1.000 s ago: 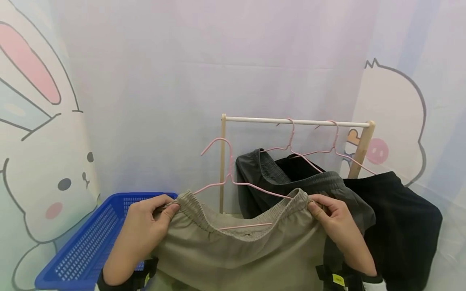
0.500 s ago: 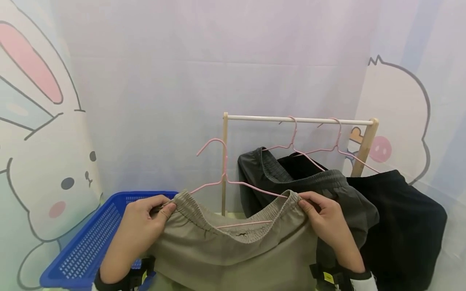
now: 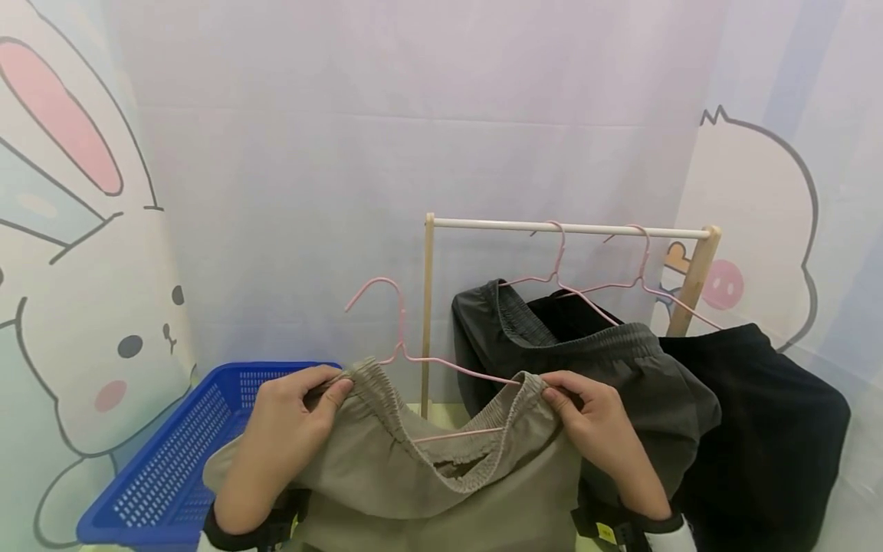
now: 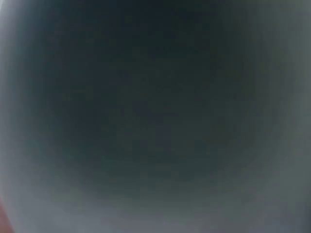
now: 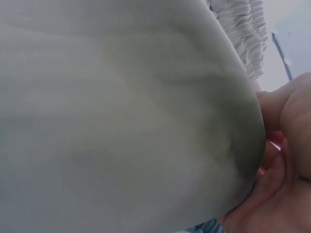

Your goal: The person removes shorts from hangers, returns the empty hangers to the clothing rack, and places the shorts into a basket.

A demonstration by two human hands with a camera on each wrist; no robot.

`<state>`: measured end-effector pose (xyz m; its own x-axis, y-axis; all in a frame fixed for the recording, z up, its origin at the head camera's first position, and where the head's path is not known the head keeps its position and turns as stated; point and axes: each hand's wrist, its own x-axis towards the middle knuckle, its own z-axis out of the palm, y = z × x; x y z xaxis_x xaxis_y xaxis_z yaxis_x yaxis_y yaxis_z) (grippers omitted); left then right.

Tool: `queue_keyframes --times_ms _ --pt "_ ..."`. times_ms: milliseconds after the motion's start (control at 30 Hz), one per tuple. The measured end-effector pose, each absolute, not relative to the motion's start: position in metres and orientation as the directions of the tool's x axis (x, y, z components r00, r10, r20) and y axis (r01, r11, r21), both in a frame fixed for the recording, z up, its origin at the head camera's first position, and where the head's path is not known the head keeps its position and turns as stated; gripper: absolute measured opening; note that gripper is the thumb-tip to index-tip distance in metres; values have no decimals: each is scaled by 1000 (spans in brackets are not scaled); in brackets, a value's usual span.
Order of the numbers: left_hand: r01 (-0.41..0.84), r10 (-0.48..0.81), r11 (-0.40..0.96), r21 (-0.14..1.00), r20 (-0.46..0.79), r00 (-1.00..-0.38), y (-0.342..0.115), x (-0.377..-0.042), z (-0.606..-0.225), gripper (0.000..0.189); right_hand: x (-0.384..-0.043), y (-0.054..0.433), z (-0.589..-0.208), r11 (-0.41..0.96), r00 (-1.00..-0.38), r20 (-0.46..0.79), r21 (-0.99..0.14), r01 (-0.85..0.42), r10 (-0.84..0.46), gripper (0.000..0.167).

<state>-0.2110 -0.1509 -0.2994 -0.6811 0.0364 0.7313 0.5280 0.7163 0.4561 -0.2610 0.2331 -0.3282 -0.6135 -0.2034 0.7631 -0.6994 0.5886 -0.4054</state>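
Khaki pants (image 3: 441,506) with a gathered elastic waistband hang between my two hands in the head view. My left hand (image 3: 297,425) pinches the waistband's left end between thumb and fingers. The other end is pinched by my right hand (image 3: 596,422). A pink wire hanger (image 3: 402,322) sits inside the waist, its hook pointing up and left and its lower bar visible in the opening. Pale cloth fills most of the right wrist view, with the right hand (image 5: 286,160) at its right edge. The left wrist view is dark and blurred, apparently covered.
Behind my right hand stands a rack with a white rod (image 3: 497,225) and wooden posts. From it hang grey pants (image 3: 641,376) and black pants (image 3: 773,414) on pink hangers. A blue plastic basket (image 3: 159,460) stands at the left, partly behind my left arm.
Both hands have come closer together, so the waistband sags more. The hanger has shifted left and slightly down within the khaki pants. Both grips stay on the waistband.
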Motion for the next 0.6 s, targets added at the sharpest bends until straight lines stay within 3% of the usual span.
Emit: queue_keyframes --times_ms 600 --pt "582 4 697 419 809 -587 -139 -219 -304 6 -257 231 -326 565 -670 707 -465 -681 -226 18"
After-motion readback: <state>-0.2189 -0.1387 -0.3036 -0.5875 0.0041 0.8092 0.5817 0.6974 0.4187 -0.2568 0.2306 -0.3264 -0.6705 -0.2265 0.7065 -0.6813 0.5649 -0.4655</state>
